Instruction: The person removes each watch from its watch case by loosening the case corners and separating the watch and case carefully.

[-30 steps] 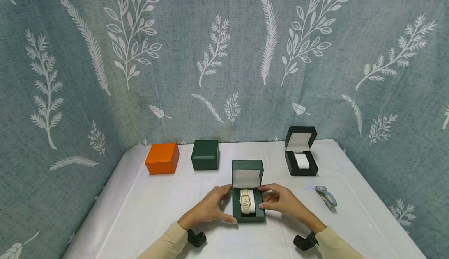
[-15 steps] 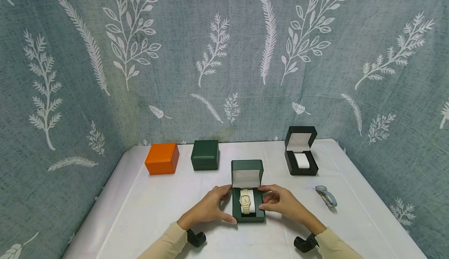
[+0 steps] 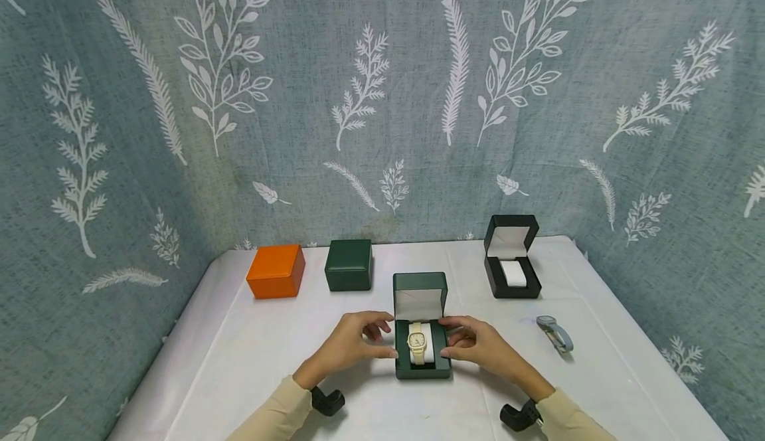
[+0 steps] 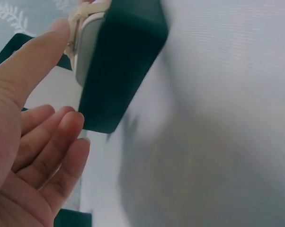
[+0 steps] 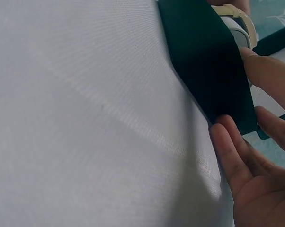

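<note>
A green watch box (image 3: 423, 373) stands with its lid up in front of me. Inside it, a cream watch (image 3: 416, 343) is wrapped round a white cushion (image 3: 430, 345). My left hand (image 3: 352, 341) is at the box's left side, thumb at the rim and fingers loosely bent beside the wall. In the left wrist view its fingers (image 4: 62, 142) show a gap from the green wall. My right hand (image 3: 481, 345) holds the box's right side, with the thumb over the rim and fingers (image 5: 227, 146) against the outer wall.
An orange box (image 3: 276, 271) and a closed green box (image 3: 349, 265) stand at the back left. At the back right is an open black watch box (image 3: 516, 291) with a white cushion. A blue-grey watch (image 3: 556, 335) lies to the right on the white tablecloth (image 3: 239, 361).
The left hand has shifted slightly, its thumb moving up along the box's left side from the front corner and its fingers bending. The right hand and the box stay put.
</note>
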Tool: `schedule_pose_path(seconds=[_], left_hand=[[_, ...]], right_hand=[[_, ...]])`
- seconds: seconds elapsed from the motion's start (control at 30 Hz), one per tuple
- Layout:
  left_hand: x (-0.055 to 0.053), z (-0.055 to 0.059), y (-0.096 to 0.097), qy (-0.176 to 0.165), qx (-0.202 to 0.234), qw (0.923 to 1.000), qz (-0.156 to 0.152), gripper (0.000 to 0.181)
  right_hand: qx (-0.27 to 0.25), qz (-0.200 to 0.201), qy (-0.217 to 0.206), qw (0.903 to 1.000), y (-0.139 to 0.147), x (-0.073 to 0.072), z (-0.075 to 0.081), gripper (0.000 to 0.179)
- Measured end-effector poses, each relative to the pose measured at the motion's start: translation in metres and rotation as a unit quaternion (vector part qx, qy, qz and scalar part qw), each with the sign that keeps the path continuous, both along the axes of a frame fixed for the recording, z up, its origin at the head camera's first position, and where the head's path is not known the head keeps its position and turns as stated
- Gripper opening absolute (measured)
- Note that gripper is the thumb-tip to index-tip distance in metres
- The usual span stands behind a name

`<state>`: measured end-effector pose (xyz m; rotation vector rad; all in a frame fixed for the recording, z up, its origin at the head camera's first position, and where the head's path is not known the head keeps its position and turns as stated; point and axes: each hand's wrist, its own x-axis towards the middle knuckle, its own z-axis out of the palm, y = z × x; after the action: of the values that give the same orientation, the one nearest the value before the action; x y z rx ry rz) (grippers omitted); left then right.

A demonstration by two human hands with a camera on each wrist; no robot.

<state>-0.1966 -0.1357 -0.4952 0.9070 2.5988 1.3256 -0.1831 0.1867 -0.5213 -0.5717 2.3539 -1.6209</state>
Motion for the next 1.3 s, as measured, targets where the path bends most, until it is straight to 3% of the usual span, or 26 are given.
schedule_pose_path(seconds=[0.5,0.8,1.07,1.3], left_hand=[[-0.007,0.004,0.019,0.037,-0.037,0.9975,-0.047,0.069],[-0.008,0.003,0.029,0.05,-0.09,0.9936,-0.046,0.073],[-0.008,0.004,0.033,0.092,-0.127,0.9869,-0.039,0.073],[-0.009,0.004,0.034,0.115,-0.149,0.9807,-0.054,0.072]], right_hand=[[-0.003,-0.002,-0.002,1.0,-0.001,-0.002,-0.001,0.061],[-0.005,-0.006,-0.002,1.0,-0.001,-0.003,-0.003,0.061],[-0.001,-0.008,-0.003,1.0,-0.002,-0.002,-0.004,0.061],[0.001,-0.01,0.0,1.0,-0.002,-0.002,-0.005,0.061]])
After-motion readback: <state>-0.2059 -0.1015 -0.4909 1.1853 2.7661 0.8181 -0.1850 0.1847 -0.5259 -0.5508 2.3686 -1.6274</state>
